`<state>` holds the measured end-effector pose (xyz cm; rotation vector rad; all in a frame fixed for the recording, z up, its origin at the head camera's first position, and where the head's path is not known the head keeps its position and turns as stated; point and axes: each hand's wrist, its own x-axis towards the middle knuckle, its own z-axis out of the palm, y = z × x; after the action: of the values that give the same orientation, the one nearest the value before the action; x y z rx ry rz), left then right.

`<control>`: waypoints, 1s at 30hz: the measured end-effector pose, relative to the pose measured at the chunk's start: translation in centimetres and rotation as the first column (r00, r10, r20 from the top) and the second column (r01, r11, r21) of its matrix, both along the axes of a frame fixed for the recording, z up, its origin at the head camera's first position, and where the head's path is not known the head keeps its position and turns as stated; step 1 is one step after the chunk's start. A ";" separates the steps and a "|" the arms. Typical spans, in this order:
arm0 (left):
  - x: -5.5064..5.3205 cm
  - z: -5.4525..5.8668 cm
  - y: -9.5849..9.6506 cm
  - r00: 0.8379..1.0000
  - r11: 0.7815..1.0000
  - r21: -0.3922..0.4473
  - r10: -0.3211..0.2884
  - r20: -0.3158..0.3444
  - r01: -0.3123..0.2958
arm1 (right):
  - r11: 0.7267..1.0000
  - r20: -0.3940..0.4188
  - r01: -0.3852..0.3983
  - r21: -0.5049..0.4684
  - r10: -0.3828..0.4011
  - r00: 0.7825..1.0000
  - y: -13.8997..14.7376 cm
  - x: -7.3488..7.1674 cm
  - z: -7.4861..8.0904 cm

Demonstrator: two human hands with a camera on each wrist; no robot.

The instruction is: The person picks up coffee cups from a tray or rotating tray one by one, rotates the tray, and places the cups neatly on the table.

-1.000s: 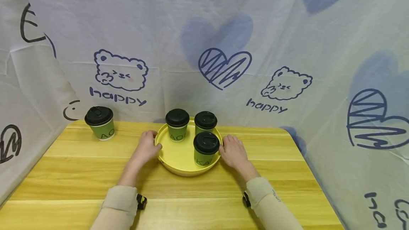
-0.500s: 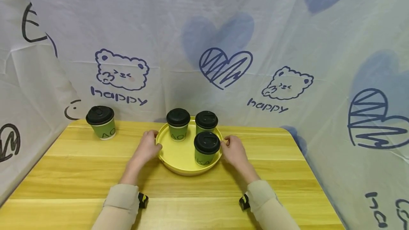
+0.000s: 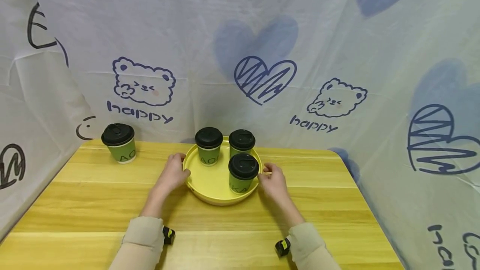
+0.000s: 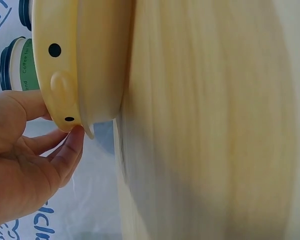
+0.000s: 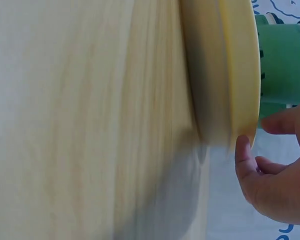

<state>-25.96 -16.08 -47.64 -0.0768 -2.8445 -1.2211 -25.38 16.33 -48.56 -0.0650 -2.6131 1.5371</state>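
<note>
A round yellow tray [image 3: 210, 183] stands at the back middle of the wooden table, bearing three green paper cups with black lids. One cup [image 3: 208, 155] stands at its back left, another [image 3: 241, 149] at its back right, and a third [image 3: 240, 183] at its front right. My left hand [image 3: 173, 173] pinches the left rim, thumb over the edge and fingers against the outer wall [image 4: 60, 80]. On the opposite side, my right hand [image 3: 275, 183] holds the right rim between thumb and fingers [image 5: 243, 150], close to the front-right cup.
A fourth matching lidded cup [image 3: 121, 149] stands alone at the table's back left corner. Behind the wooden table [image 3: 221, 236] hangs a white printed cloth [image 3: 202, 32], which also closes off both sides. Black wrist devices [image 3: 168, 235] sit by the sleeves.
My right hand has shifted slightly toward me along the rim, and its fingers have curled in from a flatter pose. My left hand, the tray and the cups stay put.
</note>
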 end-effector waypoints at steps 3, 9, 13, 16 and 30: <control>0.2 0.1 0.1 1.000 1.000 0.001 0.005 0.015 -0.005 | 1.000 -0.006 -0.012 -0.009 0.012 1.000 -0.1 0.2 -0.2; 0.5 0.2 0.3 0.999 1.000 -0.003 0.018 0.036 -0.017 | 1.000 -0.022 -0.031 0.002 0.031 0.999 -0.3 0.3 -0.7; 0.6 0.1 0.3 0.999 1.000 0.001 0.026 0.037 -0.026 | 0.999 -0.028 -0.028 0.019 0.029 0.999 -0.3 0.3 -0.8; 0.6 0.0 0.4 0.999 1.000 0.004 0.027 0.031 -0.028 | 0.999 -0.025 -0.026 0.024 0.026 0.999 -0.3 0.3 -0.8; -0.1 0.0 0.1 1.000 1.000 -0.015 -0.003 0.025 0.003 | 0.999 -0.006 -0.045 0.012 0.045 0.999 0.0 0.3 -0.6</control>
<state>-26.05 -16.00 -47.63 -0.0669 -2.8760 -1.2093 -25.09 16.33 -49.13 -0.0005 -2.6364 1.5331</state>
